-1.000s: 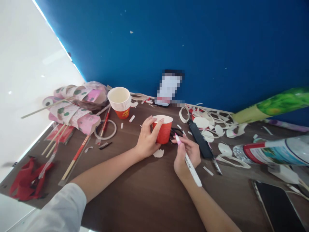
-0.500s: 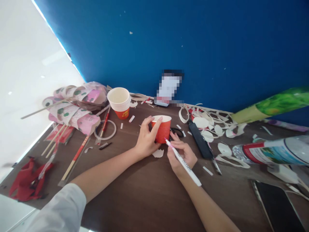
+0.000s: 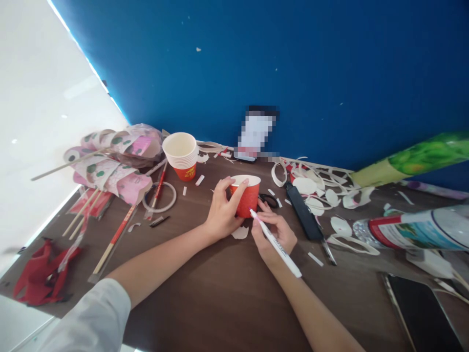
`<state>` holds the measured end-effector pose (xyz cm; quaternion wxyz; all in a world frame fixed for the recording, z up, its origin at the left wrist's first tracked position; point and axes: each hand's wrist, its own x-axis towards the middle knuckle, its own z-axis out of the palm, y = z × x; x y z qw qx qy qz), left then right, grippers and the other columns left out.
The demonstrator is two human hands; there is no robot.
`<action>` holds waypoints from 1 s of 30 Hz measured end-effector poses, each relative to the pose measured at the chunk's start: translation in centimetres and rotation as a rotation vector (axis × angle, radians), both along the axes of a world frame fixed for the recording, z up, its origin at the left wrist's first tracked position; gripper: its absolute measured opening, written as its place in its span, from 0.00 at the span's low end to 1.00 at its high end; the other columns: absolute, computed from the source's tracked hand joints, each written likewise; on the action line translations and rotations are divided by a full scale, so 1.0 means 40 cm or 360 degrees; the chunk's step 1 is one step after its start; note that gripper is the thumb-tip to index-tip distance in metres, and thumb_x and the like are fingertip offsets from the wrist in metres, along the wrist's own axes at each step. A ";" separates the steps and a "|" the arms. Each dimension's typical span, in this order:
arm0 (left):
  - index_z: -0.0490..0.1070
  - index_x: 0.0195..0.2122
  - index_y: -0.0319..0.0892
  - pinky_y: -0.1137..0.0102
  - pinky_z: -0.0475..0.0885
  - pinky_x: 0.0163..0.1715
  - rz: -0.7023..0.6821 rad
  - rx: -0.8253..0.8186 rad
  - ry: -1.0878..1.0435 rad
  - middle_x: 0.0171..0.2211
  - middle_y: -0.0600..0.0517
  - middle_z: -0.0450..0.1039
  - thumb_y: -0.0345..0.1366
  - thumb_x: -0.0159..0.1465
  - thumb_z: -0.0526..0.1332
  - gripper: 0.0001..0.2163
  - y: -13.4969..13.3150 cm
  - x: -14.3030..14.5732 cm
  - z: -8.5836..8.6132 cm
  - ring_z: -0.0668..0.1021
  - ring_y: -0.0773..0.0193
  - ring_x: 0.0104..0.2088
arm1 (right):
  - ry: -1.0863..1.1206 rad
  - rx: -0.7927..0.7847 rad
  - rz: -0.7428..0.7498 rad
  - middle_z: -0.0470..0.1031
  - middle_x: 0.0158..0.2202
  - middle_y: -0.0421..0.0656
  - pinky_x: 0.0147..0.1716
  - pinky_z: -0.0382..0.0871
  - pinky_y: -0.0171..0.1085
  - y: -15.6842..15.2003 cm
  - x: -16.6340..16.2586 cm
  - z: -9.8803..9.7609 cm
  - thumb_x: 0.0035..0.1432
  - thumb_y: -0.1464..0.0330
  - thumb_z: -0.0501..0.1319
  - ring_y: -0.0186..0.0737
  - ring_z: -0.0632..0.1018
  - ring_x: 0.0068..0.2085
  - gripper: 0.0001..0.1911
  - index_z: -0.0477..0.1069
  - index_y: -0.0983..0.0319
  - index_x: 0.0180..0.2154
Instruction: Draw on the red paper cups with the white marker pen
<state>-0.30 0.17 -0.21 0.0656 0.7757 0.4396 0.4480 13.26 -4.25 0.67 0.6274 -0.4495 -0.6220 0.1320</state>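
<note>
A red paper cup [image 3: 246, 198] with a white inside stands upright in the middle of the table. My left hand [image 3: 224, 209] is closed around its left side, thumb across the front near the rim. In my right hand [image 3: 275, 233] is a slim white marker [image 3: 281, 253], gripped like a pen, its pink tip at the lower right of the cup's red wall. Whether the tip touches the wall I cannot tell. Behind the right fingers lie black scissor handles [image 3: 268, 200]. A white paper scrap [image 3: 240, 232] lies just in front of the cup.
A stack of paper cups [image 3: 180, 155] stands behind to the left, near pink paper crafts [image 3: 110, 171] with sticks. On the right are paper cutouts [image 3: 307, 187], a black-handled tool [image 3: 305, 211], a bottle [image 3: 410, 229] and a phone [image 3: 421, 310]. A blurred screen [image 3: 255, 132] leans on the blue wall.
My right hand and the marker have shifted slightly left and up along the cup's lower wall. My left hand and the cup look unmoved.
</note>
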 end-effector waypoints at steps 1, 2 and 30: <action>0.44 0.66 0.50 0.48 0.64 0.57 0.0000 -0.0009 -0.0002 0.58 0.43 0.50 0.27 0.51 0.63 0.43 0.000 0.000 0.000 0.59 0.44 0.62 | -0.0005 -0.0005 -0.0003 0.79 0.31 0.40 0.55 0.70 0.57 0.000 0.000 0.000 0.48 0.79 0.64 0.53 0.81 0.46 0.10 0.72 0.60 0.32; 0.44 0.66 0.50 0.48 0.64 0.57 -0.0001 -0.0016 -0.0004 0.58 0.43 0.50 0.27 0.51 0.63 0.43 0.000 0.000 0.001 0.59 0.44 0.62 | -0.0001 -0.0007 -0.0006 0.79 0.31 0.40 0.55 0.70 0.57 0.000 0.000 0.001 0.48 0.78 0.64 0.53 0.81 0.46 0.09 0.72 0.60 0.32; 0.43 0.66 0.49 0.48 0.64 0.56 0.0004 -0.0028 0.0023 0.57 0.42 0.50 0.27 0.51 0.64 0.44 0.000 -0.001 0.003 0.60 0.44 0.61 | 0.0007 -0.0099 0.0060 0.79 0.29 0.40 0.55 0.69 0.58 -0.007 0.006 0.013 0.49 0.77 0.63 0.55 0.80 0.47 0.07 0.70 0.59 0.30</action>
